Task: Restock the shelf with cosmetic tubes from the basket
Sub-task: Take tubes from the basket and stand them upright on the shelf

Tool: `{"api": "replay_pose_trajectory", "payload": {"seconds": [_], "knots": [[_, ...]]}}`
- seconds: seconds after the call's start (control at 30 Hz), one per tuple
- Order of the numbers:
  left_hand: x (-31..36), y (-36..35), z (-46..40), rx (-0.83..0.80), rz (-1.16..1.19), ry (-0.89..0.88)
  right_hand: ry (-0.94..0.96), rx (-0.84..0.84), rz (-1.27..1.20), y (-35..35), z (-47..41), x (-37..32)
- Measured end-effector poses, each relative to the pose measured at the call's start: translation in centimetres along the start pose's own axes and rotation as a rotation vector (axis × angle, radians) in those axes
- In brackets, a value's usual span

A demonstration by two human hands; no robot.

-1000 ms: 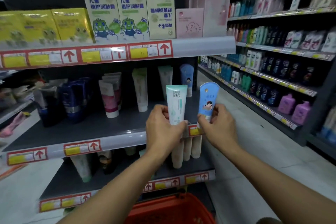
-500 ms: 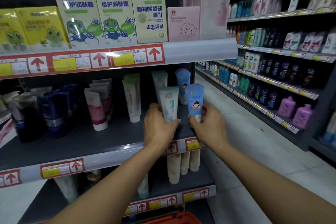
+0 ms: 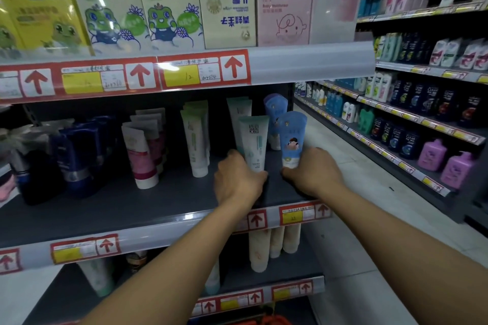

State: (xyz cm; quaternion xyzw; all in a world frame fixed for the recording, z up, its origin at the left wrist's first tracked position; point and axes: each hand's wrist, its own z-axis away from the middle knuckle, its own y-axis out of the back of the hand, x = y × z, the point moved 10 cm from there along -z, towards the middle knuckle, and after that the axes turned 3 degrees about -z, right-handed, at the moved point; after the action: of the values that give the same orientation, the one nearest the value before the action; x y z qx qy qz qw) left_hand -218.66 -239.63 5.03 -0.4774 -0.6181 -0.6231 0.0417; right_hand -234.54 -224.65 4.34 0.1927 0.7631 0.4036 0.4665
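Observation:
My left hand (image 3: 236, 179) grips the base of a pale green-and-white tube (image 3: 254, 140), held upright on the dark middle shelf (image 3: 105, 208). Right beside it, my right hand (image 3: 310, 174) grips the base of a blue tube with a cartoon child (image 3: 291, 137), also upright. Both tubes stand in front of matching tubes: a green-white row (image 3: 236, 111) and a blue tube (image 3: 274, 108) at the shelf's back right. Only a sliver of the orange basket (image 3: 266, 320) shows at the bottom edge.
White-pink tubes (image 3: 140, 150), other pale green tubes (image 3: 195, 137) and dark blue tubes (image 3: 76, 150) fill the shelf's left. Frog-printed boxes (image 3: 169, 2) stand on the shelf above. Cream tubes (image 3: 260, 248) sit on the shelf below. An aisle with bottles (image 3: 433, 155) runs along the right.
Both hands carried their tubes forward and down from in front of the shelf edge onto the middle shelf. The view moved closer and the basket slid almost out of frame.

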Motion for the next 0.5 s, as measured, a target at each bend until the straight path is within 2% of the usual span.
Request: {"api": "replay_pose_trajectory", "payload": {"seconds": [0.5], "knots": [[-0.3,-1.3,-4.8,0.035,-0.088,0.035,-0.035,-0.007,-0.038,-2.6,-4.8,-0.2]]}}
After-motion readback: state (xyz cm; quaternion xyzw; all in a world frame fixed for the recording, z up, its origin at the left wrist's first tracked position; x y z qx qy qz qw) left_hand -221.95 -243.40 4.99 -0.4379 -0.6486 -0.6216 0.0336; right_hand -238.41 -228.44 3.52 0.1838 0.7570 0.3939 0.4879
